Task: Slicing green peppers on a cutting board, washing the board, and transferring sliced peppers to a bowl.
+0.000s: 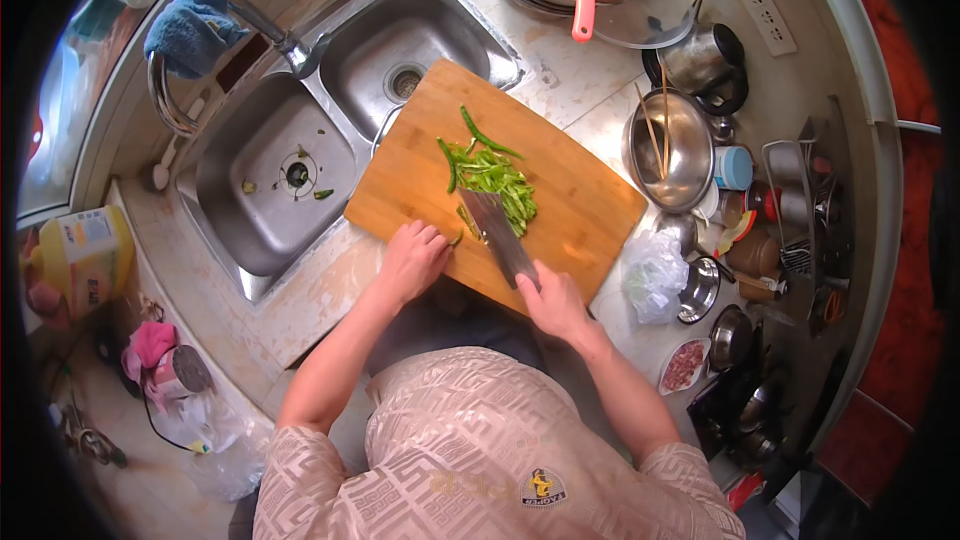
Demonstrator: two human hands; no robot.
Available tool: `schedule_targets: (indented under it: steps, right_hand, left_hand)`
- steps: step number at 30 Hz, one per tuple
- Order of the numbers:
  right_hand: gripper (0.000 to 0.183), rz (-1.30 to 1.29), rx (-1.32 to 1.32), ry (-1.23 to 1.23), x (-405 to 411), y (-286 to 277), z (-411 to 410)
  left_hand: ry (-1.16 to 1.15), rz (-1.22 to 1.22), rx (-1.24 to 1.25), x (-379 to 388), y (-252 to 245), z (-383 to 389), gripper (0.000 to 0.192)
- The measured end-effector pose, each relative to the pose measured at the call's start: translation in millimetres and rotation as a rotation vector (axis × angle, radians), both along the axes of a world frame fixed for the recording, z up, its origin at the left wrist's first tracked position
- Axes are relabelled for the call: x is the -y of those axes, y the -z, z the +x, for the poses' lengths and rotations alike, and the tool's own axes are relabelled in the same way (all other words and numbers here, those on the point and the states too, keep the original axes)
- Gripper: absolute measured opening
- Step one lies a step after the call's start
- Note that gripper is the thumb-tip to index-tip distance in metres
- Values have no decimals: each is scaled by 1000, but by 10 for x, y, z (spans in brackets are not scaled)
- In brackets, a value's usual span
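Note:
My right hand (556,301) grips the handle of a cleaver (498,236), its broad blade lying across a wooden cutting board (585,187). Beside the blade is a heap of sliced green peppers (499,184). Two whole thin green peppers lie at the heap's far side, one long pepper (487,136) and one shorter pepper (448,165). At the near left edge of the board, my left hand (415,261) holds a green pepper piece (456,239); only its tip shows past the fingers. A few cut bits rest between that hand and the blade.
The board's left corner overhangs a double steel sink (277,127) with scraps around its drain. A blue cloth hangs on the faucet (296,56). To the right stand a steel bowl (679,142) with chopsticks, a plastic bag (654,277) and a dish of chopped meat (683,365).

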State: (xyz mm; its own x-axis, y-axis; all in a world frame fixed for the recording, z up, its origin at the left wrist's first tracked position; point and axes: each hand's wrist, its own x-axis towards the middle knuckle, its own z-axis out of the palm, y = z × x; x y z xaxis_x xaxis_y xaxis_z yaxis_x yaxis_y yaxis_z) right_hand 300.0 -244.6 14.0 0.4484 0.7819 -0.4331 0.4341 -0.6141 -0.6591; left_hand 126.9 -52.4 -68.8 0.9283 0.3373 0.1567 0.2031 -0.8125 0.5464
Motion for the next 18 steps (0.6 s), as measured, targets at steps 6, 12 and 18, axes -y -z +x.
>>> schedule_targets:
  steps: [6, 12, 18]
  right_hand:
    - [26, -1, -30, 44, 77, 58, -169]
    - [26, -37, -13, 24, 97, 156, -301]
    - [25, -63, -39, 46, 37, 142, -375]
  left_hand:
    - [-257, -111, -40, 184, -75, -32, 11]
    - [-521, -362, -211, 222, -154, 112, 18]
    - [-577, -384, -79, 303, -125, 30, 11]
